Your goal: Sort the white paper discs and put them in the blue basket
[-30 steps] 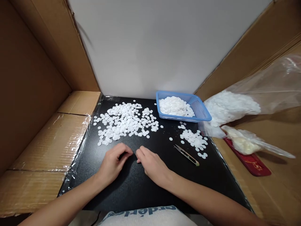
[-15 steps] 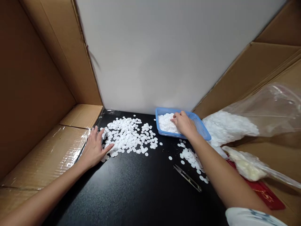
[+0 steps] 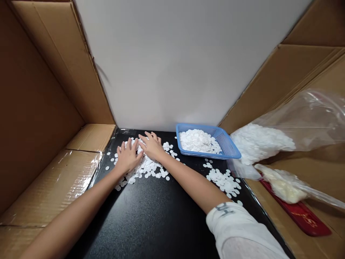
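Note:
My left hand (image 3: 127, 157) lies palm down with spread fingers on a loose pile of small white round discs (image 3: 147, 166) on the black tabletop (image 3: 151, 216). Close beside it, my right hand (image 3: 152, 146) rests over the far part of the same pile, its fingers apart. Neither hand grips anything that I can see; the discs under the palms are hidden. To the right, a blue plastic basket (image 3: 199, 155) holds a heap of similar white discs (image 3: 199, 141). A smaller scatter of discs (image 3: 224, 181) lies in front of the basket.
A clear plastic bag (image 3: 265, 142) full of white pieces leans at the right. Near it are a small bag with pale yellowish contents (image 3: 285, 189) and a red flat item (image 3: 306, 217). Cardboard panels (image 3: 54, 169) flank both sides; a pale wall (image 3: 188, 64) stands behind.
My right hand has left the basket and moved left onto the disc pile. My left hand has shifted right onto it. The thread snips are now hidden behind my right arm.

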Demonstrator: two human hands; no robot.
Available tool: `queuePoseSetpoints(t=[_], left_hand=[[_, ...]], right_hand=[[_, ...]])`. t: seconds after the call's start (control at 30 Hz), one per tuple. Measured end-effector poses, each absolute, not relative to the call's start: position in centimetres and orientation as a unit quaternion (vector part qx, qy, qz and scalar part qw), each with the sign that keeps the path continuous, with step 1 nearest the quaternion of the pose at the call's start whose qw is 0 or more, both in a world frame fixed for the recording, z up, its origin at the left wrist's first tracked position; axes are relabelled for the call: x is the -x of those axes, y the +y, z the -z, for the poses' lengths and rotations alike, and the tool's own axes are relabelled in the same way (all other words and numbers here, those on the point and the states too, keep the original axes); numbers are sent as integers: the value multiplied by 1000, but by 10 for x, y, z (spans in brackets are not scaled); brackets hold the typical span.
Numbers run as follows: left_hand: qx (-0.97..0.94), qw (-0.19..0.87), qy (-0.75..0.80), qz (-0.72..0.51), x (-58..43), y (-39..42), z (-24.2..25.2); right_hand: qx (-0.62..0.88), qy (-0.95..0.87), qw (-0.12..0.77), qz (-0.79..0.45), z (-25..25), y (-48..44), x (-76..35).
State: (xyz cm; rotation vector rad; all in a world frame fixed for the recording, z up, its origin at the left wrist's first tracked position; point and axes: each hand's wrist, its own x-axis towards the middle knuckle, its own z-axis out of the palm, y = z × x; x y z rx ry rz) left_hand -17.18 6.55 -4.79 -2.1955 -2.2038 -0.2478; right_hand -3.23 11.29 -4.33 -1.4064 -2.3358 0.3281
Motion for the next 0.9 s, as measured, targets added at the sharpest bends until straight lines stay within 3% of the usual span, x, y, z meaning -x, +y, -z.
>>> queuePoseSetpoints(t=[0.57,0.9], left_hand=[[731,6,-679,70,164,69,26],[831,-15,-555,46,133,-14,34]], right_hand=[[500,-849,127,-112,30,105,44],[474,-868,122,-84,45,5,-22]])
